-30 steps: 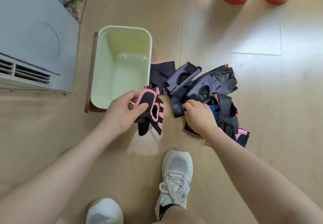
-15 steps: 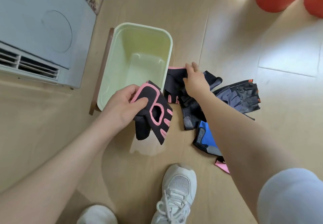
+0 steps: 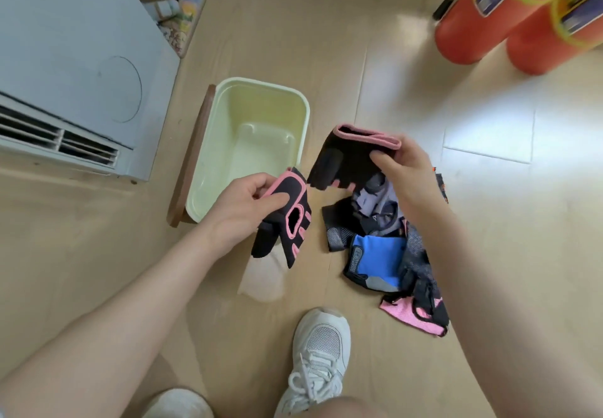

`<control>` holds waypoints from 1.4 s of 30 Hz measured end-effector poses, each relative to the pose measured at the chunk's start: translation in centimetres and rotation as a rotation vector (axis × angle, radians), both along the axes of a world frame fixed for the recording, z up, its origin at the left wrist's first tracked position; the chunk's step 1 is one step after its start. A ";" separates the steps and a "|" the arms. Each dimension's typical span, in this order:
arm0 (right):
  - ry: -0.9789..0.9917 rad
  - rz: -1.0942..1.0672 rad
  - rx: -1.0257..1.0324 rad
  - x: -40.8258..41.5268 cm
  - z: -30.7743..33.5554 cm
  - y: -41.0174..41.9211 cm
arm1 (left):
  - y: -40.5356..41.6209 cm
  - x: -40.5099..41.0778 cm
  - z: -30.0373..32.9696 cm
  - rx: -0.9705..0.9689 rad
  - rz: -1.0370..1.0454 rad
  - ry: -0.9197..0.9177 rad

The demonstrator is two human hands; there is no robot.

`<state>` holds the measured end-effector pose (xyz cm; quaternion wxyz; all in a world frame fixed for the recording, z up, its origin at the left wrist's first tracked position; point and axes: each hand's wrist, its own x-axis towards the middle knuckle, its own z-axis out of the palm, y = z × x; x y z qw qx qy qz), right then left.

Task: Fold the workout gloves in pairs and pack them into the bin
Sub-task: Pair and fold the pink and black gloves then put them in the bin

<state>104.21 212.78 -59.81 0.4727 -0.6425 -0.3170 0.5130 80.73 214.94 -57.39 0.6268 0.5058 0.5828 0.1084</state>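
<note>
Two black-pink gloves [image 3: 287,218] [image 3: 349,159] held; bin [image 3: 303,114] empty.

Beside the bin [image 3: 261,143], the pile of gloves [image 3: 385,247] overlaps so much that no count is possible, and the right forearm [image 3: 483,287] covers its far side. The red cylinders [image 3: 509,16], well beyond the bin, run off the top edge, their labels blurred.

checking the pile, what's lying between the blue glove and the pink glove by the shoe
In the head view, a dark grey-black glove lies between the blue glove and the pink glove, overlapping both.
</note>
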 end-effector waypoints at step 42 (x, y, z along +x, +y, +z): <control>0.661 -0.149 -0.182 -5.9 1.3 -6.6 | -3.2 2.1 0.1 0.593 -0.476 0.049</control>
